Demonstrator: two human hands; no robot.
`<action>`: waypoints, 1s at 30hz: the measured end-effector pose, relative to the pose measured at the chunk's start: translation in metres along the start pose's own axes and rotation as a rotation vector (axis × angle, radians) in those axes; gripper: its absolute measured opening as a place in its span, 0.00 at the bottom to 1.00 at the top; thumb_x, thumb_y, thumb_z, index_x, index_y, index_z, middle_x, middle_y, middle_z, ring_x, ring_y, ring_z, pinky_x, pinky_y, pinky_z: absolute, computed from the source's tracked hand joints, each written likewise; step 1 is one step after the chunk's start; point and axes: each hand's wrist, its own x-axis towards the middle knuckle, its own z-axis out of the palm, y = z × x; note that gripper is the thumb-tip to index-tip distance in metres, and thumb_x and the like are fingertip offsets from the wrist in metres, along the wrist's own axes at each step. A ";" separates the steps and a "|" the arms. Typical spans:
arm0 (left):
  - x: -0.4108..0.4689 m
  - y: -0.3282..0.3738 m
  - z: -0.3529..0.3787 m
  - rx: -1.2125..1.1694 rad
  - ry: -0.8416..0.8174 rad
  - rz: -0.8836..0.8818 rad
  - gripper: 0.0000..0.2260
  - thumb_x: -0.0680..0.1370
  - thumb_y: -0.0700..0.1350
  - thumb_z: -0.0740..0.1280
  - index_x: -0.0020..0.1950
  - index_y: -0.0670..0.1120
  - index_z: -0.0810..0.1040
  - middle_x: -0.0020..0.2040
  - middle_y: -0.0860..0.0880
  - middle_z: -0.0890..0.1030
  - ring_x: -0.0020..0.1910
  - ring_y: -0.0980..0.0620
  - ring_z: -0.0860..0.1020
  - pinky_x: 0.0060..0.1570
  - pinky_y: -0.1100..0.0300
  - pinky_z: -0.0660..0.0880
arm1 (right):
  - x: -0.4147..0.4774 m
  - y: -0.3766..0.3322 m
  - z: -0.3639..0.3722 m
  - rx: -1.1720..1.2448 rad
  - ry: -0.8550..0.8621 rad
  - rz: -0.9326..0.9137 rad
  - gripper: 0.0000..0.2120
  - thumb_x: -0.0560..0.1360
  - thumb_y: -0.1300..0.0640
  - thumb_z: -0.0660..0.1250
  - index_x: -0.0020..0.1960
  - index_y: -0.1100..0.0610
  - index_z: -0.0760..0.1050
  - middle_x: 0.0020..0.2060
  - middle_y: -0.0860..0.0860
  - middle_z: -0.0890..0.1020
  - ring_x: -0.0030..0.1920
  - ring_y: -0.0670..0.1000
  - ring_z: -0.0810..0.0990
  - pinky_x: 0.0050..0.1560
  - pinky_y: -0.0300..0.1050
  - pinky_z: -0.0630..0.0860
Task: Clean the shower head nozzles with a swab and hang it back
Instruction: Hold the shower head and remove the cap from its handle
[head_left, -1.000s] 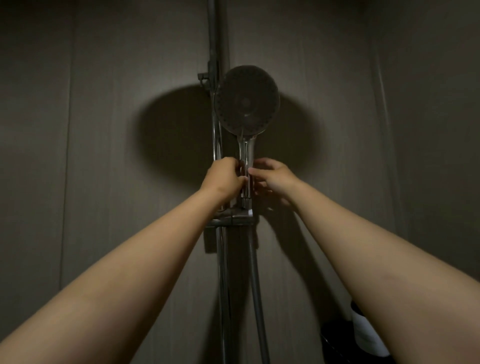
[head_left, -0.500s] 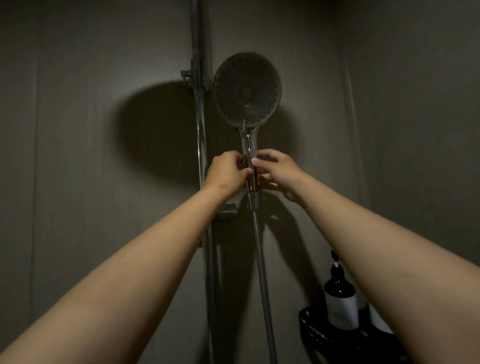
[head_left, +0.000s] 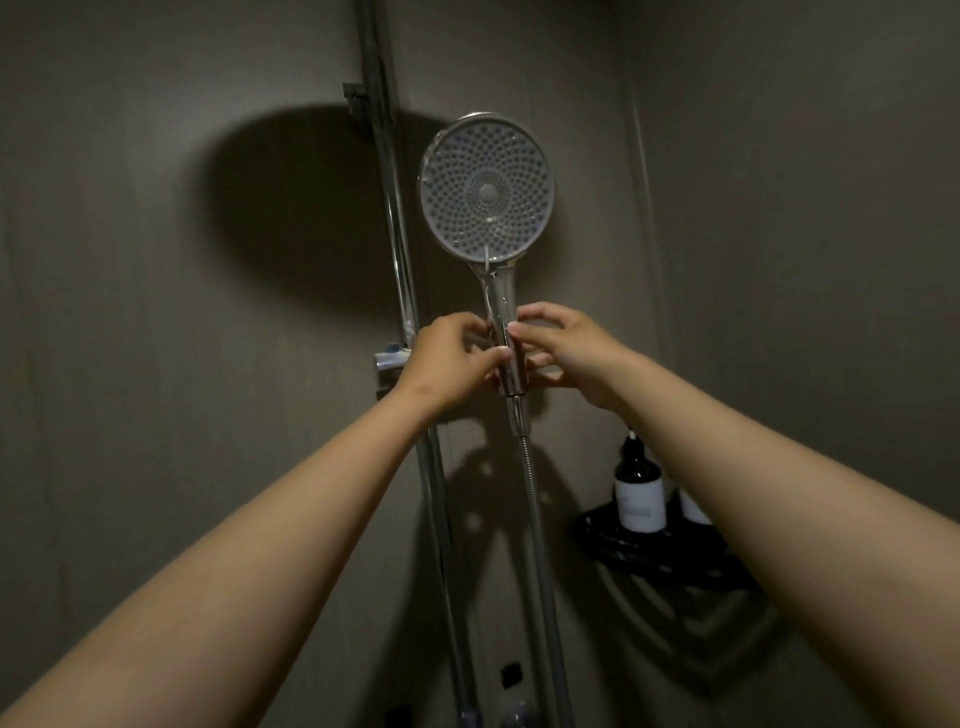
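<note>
Black corner rack (head_left: 618, 543) with dark white-labelled bottle (head_left: 638, 493); round nozzle-dotted shower head (head_left: 487, 189) upright, handle pinched by left hand (head_left: 447, 364) and right hand (head_left: 571, 353).

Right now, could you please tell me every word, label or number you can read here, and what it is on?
The white label on the dark pump bottle: faint marks, too blurred to read.
The round chrome shower head: no text visible.
Nothing else is legible.
</note>
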 end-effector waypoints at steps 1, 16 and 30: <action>-0.010 -0.001 -0.001 -0.040 -0.020 0.006 0.14 0.73 0.46 0.72 0.56 0.42 0.78 0.43 0.41 0.83 0.41 0.45 0.83 0.48 0.48 0.80 | -0.010 0.001 0.003 -0.022 0.014 0.007 0.05 0.76 0.59 0.66 0.46 0.50 0.73 0.33 0.51 0.81 0.24 0.43 0.78 0.35 0.41 0.77; -0.155 0.041 0.007 -0.542 -0.338 0.110 0.12 0.74 0.41 0.70 0.57 0.43 0.79 0.41 0.38 0.84 0.40 0.46 0.84 0.41 0.59 0.82 | -0.203 -0.010 0.022 -0.249 0.300 0.143 0.04 0.77 0.58 0.66 0.50 0.50 0.74 0.38 0.54 0.81 0.32 0.48 0.81 0.38 0.45 0.79; -0.313 0.137 0.010 -0.757 -0.557 0.210 0.10 0.72 0.39 0.72 0.52 0.48 0.80 0.42 0.40 0.83 0.38 0.52 0.82 0.33 0.72 0.75 | -0.425 -0.056 0.039 -0.321 0.558 0.255 0.05 0.77 0.59 0.65 0.51 0.51 0.74 0.41 0.54 0.82 0.36 0.49 0.82 0.42 0.44 0.81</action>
